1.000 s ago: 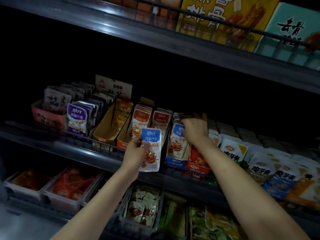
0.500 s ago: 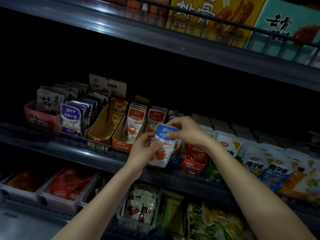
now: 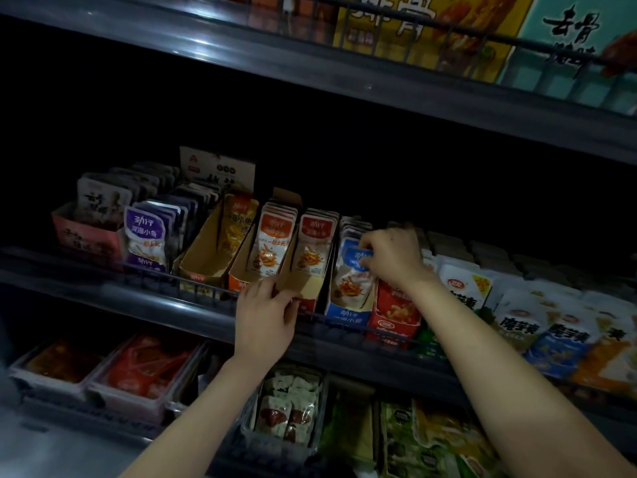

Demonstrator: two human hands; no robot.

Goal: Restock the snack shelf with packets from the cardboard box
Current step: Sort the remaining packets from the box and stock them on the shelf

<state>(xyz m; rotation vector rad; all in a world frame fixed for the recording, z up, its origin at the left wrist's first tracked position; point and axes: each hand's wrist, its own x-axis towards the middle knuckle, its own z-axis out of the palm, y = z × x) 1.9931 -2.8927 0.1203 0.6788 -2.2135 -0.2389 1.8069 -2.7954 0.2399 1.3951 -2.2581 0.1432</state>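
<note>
Right hand (image 3: pixel 393 257) pinches the upright blue-topped packet (image 3: pixel 355 270) at its top edge, directly above the blue tray (image 3: pixel 344 313); left hand (image 3: pixel 267 313) grips the cardboard flap (image 3: pixel 303 286) beside it.

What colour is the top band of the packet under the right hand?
Blue, on a white packet pinched by the right hand; head view.

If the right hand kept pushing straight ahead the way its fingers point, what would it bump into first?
Probably the row of blue-topped packets in the blue display box. The right hand already pinches the front packet's top, fingers pointing left and back toward those standing behind it. Depth is hard to judge in the dark.
</note>
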